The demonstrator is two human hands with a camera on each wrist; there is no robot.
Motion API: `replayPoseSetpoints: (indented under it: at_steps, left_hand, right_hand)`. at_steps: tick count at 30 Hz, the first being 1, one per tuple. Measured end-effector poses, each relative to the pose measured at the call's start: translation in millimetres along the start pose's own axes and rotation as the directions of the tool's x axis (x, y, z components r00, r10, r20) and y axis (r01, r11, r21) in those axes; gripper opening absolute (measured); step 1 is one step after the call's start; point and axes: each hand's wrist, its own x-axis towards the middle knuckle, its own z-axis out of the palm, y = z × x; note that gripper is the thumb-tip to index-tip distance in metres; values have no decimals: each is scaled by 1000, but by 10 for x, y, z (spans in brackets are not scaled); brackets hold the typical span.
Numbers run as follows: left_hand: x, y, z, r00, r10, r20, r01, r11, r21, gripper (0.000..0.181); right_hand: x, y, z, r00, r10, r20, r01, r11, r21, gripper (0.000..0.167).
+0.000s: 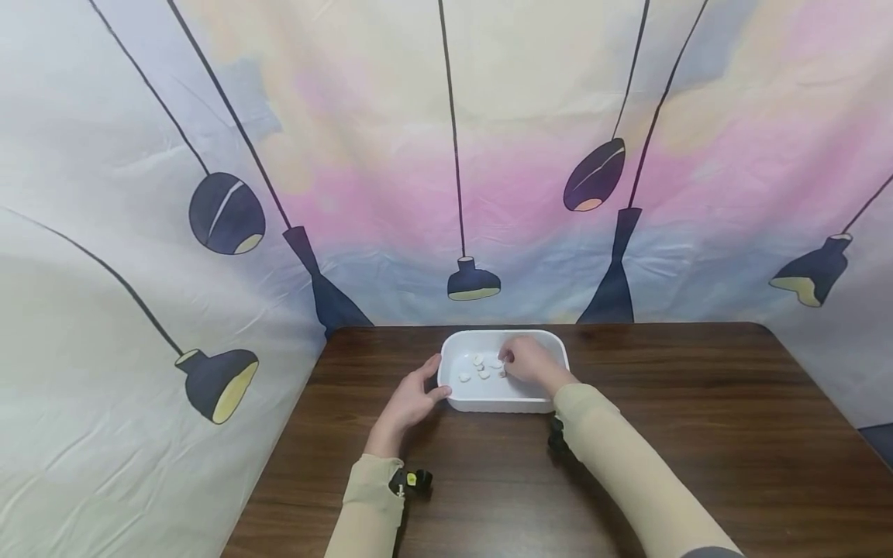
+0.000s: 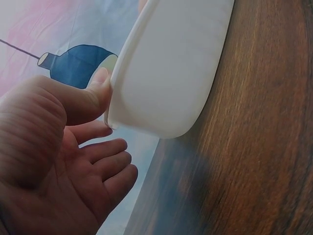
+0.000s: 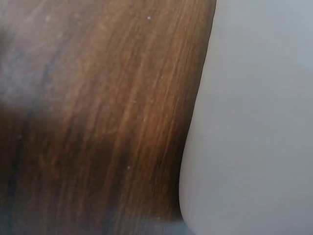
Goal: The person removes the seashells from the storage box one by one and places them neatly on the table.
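Note:
A white rectangular dish (image 1: 502, 405) stands on the table, with several small whitish pieces (image 1: 484, 375) scattered on its floor; their kind is too small to make out. My left hand (image 1: 410, 399) pinches the dish's left end. In the left wrist view its thumb and index finger (image 2: 95, 128) grip the rim, while the other fingers stay loosely bent below. Over the dish's right half, my right hand (image 1: 528, 361) reaches in with curled fingers, their tips down by the pieces. Whether it pinches one is hidden. The right wrist view shows only the dish's outer wall (image 3: 254, 122) and tabletop, not the hand.
The dark wooden table (image 1: 698, 434) extends to both sides of the dish and toward me. Right behind its far edge hangs a pastel cloth (image 1: 391, 194) printed with dark lamps. Small black wrist devices (image 1: 417, 480) sit at the cuffs.

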Motion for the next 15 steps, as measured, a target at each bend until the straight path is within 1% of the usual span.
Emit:
replayPoseSetpoints:
  at_steps: [3, 10, 12, 15]
  left_hand:
    - [-16, -9, -4, 1000, -7, 0, 7, 1000, 4, 71]
    - [-13, -2, -3, 1000, 0, 1, 0, 1000, 0, 70]
    - [-14, 1, -4, 1000, 5, 2, -5, 1000, -3, 70]
    - [-12, -5, -2, 1000, 12, 3, -12, 1000, -6, 70]
  right_hand:
    - [-19, -6, 1, 1000, -23, -8, 23, 1000, 4, 20]
    - [-1, -33, 36, 998, -70, -4, 70, 997, 33, 27]
    - [15, -43, 65, 997, -72, -5, 72, 996, 43, 28]
    - [39, -53, 111, 999, -46, -12, 46, 998, 49, 29]
